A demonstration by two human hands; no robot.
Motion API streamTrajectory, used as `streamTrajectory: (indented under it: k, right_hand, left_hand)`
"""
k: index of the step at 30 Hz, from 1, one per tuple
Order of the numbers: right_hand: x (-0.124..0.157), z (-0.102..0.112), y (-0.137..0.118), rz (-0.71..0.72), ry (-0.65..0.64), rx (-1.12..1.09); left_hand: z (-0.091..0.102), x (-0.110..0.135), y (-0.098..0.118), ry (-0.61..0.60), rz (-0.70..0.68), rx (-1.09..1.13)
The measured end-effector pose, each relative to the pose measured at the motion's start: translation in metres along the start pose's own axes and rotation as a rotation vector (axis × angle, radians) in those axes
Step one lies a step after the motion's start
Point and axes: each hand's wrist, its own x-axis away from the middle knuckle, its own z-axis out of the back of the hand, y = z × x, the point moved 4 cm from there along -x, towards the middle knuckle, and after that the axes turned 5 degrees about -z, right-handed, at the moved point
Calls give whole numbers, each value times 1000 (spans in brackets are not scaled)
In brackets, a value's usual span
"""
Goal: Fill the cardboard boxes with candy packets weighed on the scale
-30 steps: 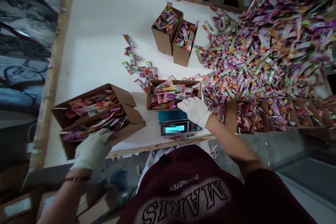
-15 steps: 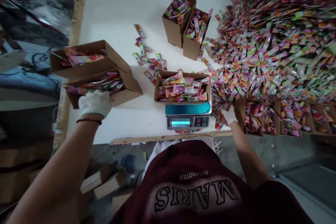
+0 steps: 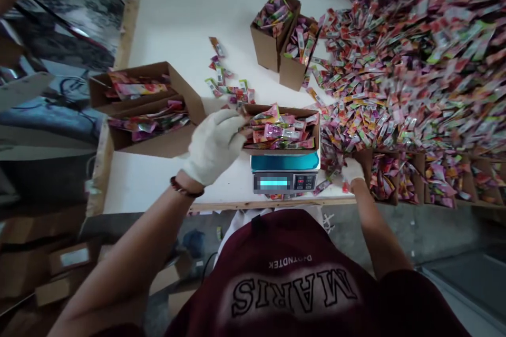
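My gloved left hand (image 3: pixel 215 145) rests on the left wall of an open cardboard box (image 3: pixel 314 142), its fingers curled over the rim. The box is full of coloured sachets and stands on a teal digital scale (image 3: pixel 284 181) at the table's near edge. My gloved right hand (image 3: pixel 351 171) is low at the near edge of the big sachet pile (image 3: pixel 395 63), right of the scale and beside a brown box. Its fingers are buried among the sachets, so I cannot see what it holds.
A wide divided box of sachets (image 3: pixel 158 145) lies on the white table (image 3: pixel 177 21) at the left. Two upright filled boxes (image 3: pixel 272 52) stand at the back. A row of filled boxes (image 3: pixel 435 184) lines the right near edge. Loose sachets (image 3: pixel 229 89) lie mid-table.
My left hand left the wide box at the left and moved right to the box on the scale. My right hand went from that box to the pile's edge.
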Motion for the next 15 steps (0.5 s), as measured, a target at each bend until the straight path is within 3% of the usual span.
streamTrajectory:
  k: [4, 7, 9, 12, 15]
  right_hand:
    - [6, 49, -10, 120, 105, -79]
    - [29, 102, -53, 424, 343, -330]
    - [52, 131, -95, 661, 453, -460]
    - [78, 145, -166, 924, 394, -371]
    - [89, 137, -223, 1051, 299, -181]
  left_hand:
    - [-25, -26, 28, -220, -38, -128]
    - [-48, -40, 38, -418, -4, -186]
    - [-57, -43, 42, -464, 10, -186]
    - [-54, -40, 41, -456, 17, -203]
    - [-37, -32, 41, -382, -37, -239]
